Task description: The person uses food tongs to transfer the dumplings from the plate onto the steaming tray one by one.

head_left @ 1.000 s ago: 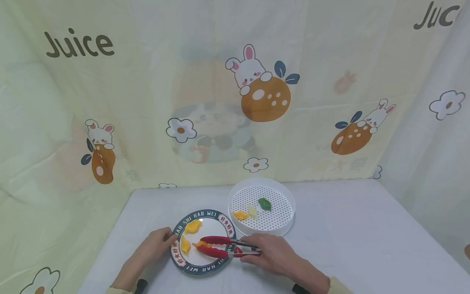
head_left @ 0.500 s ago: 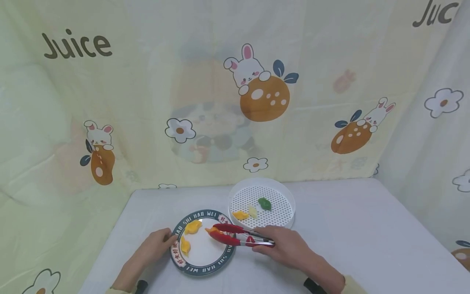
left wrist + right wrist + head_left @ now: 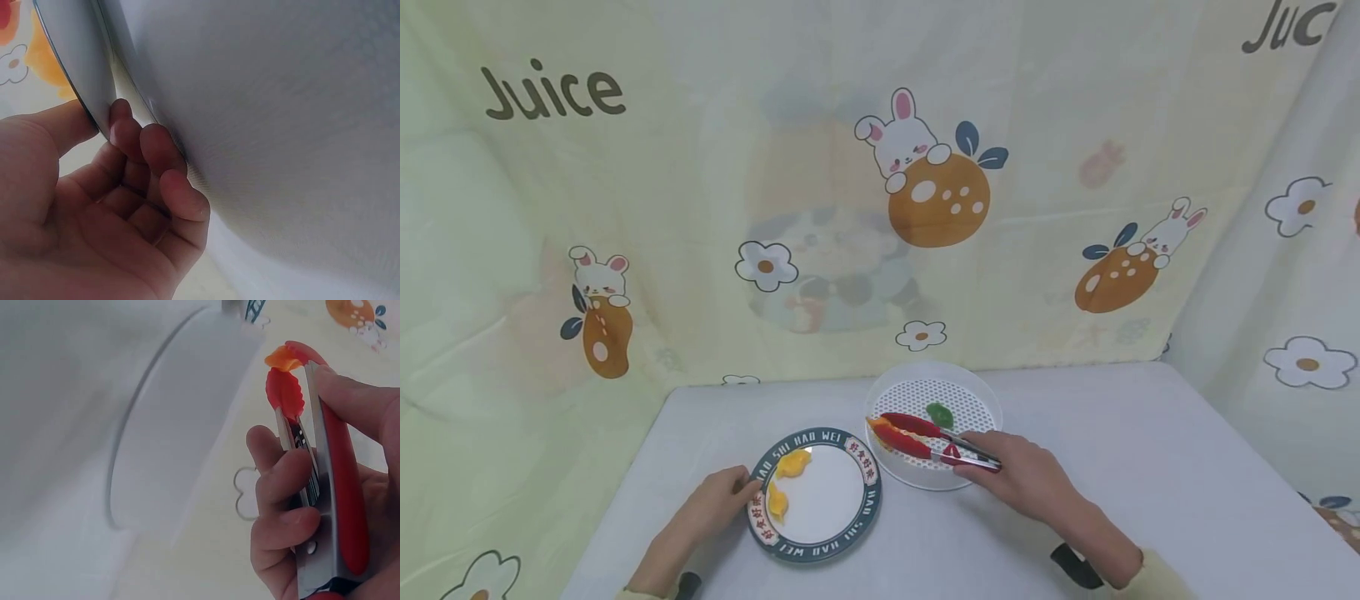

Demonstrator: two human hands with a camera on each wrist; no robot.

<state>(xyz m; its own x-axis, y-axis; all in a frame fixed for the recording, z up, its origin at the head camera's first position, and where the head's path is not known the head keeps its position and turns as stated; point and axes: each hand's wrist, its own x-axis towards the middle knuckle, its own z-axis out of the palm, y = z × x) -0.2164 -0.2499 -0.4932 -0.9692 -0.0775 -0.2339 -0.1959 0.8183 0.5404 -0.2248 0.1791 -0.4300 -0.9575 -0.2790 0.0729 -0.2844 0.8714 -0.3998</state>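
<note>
My left hand (image 3: 721,502) pinches the left rim of a round plate (image 3: 870,502) with a dark patterned border; in the left wrist view the thumb lies over the edge (image 3: 75,69) and the fingers curl below. Two yellow dumpling-shaped pieces (image 3: 793,462) lie on the plate's left half. My right hand (image 3: 1026,473) grips red-and-metal tongs (image 3: 901,442), whose tips pinch an orange-yellow piece (image 3: 282,359). The tongs are above the left side of a white perforated round tray (image 3: 925,478). A green piece (image 3: 940,415) shows in the tray; the tongs cover other pieces there.
The tray stands behind and right of the plate, close to its rim. Both are on a white-covered table (image 3: 1120,467). A printed curtain (image 3: 820,167) hangs along the back, and more cloth hangs at both sides.
My right hand has moved the tongs and the orange-yellow piece up and right, from over the plate to over the tray. My left hand stays at the plate's rim.
</note>
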